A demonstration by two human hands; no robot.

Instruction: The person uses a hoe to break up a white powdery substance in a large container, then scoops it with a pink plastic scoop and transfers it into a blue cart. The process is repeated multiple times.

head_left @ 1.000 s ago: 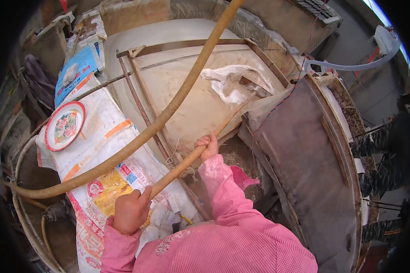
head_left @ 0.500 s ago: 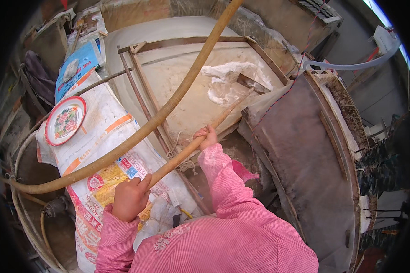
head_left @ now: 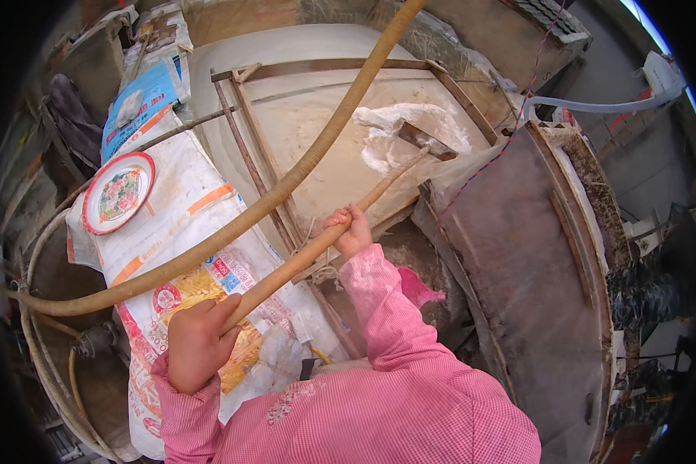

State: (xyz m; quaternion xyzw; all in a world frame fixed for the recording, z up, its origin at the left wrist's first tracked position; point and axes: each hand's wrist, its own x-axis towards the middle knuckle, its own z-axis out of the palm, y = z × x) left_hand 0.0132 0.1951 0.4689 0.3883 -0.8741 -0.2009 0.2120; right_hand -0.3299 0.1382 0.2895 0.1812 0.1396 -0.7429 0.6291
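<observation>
My left hand (head_left: 199, 342) is closed around the near end of a long wooden handle. Further up, my right hand (head_left: 353, 231) also grips this handle, which belongs to a wooden scraper (head_left: 290, 267) with a short flat board across its far end. That board rests in a ring of white, wet, clumpy material (head_left: 380, 138) that looks like pulp or paste. Under it lies a pale, cloudy surface, perhaps liquid or sheeting, bordered by a wooden frame (head_left: 325, 66). Both arms are in pink checked sleeves.
A thick tan hose (head_left: 317, 147) arches across the view. To the left, white printed sacks (head_left: 201, 174) carry a red-rimmed floral plate (head_left: 118, 193). A grey slab-like surface (head_left: 518, 255) stands at right, with a pale hose (head_left: 603, 114) above. A pink scoop-like piece (head_left: 419, 288) lies beside my right sleeve.
The scraper has been drawn slightly back toward me and to the left, its board shifting within the white material. Both hands keep their hold; my left hand moved left and a little nearer.
</observation>
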